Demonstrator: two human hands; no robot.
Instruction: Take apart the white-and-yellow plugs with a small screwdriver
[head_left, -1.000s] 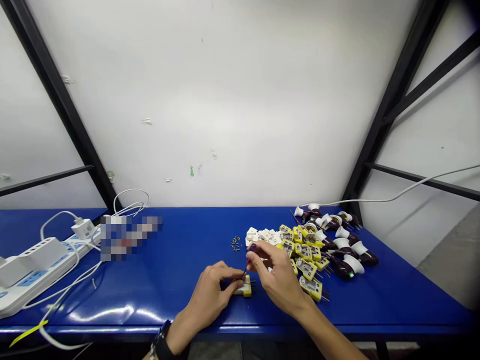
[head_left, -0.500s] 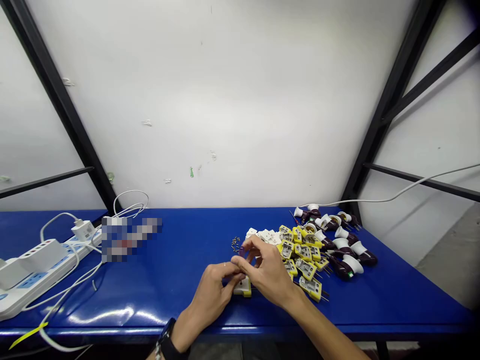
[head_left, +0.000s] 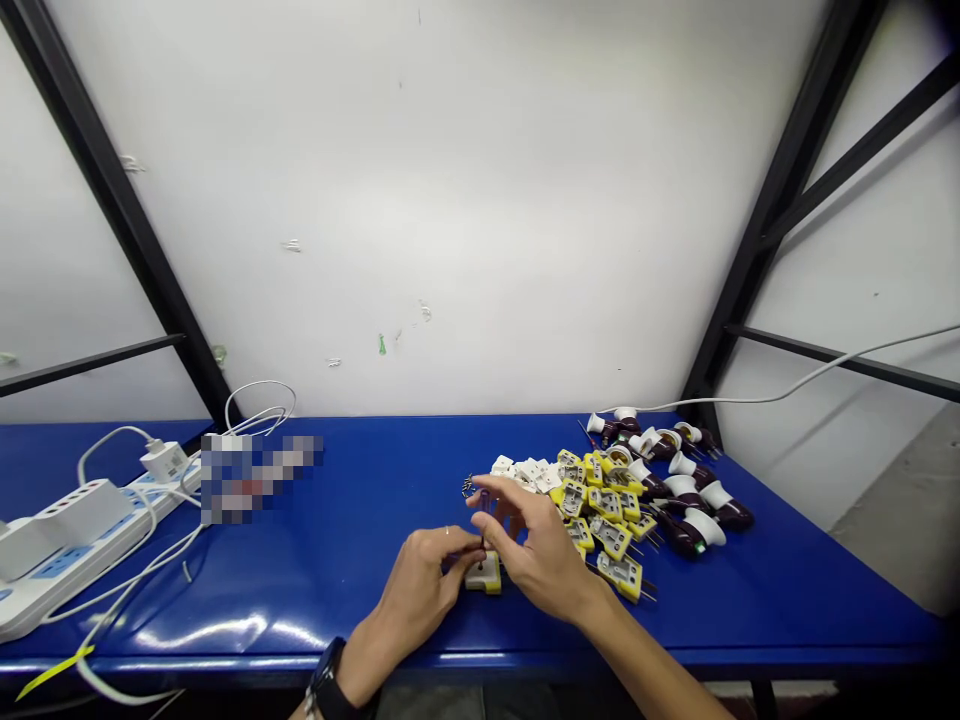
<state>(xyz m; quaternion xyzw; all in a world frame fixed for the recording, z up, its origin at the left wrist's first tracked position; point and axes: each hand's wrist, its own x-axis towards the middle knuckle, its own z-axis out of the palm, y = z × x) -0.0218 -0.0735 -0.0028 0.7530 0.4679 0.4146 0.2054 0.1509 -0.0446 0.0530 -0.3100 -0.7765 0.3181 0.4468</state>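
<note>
My left hand (head_left: 424,580) is closed on a small yellow and white plug piece (head_left: 485,574) resting on the blue table (head_left: 360,530). My right hand (head_left: 536,545) pinches a thin dark-handled screwdriver (head_left: 484,515) that stands upright with its tip on the piece. Just beyond the hands lies a small heap of tiny screws (head_left: 470,486). To the right sits a pile of yellow plug halves (head_left: 604,510), white covers (head_left: 525,468) and dark bulb sockets with white collars (head_left: 686,495).
A white power strip (head_left: 67,545) with chargers and white cables (head_left: 161,465) lies at the left end. A blurred patch (head_left: 255,470) sits beside it. Black frame struts stand at both sides, and a white cable (head_left: 825,372) runs off to the right.
My right hand has shifted left and brought the screwdriver from tilted to upright over the plug piece. The left hand has kept its hold in the same place.
</note>
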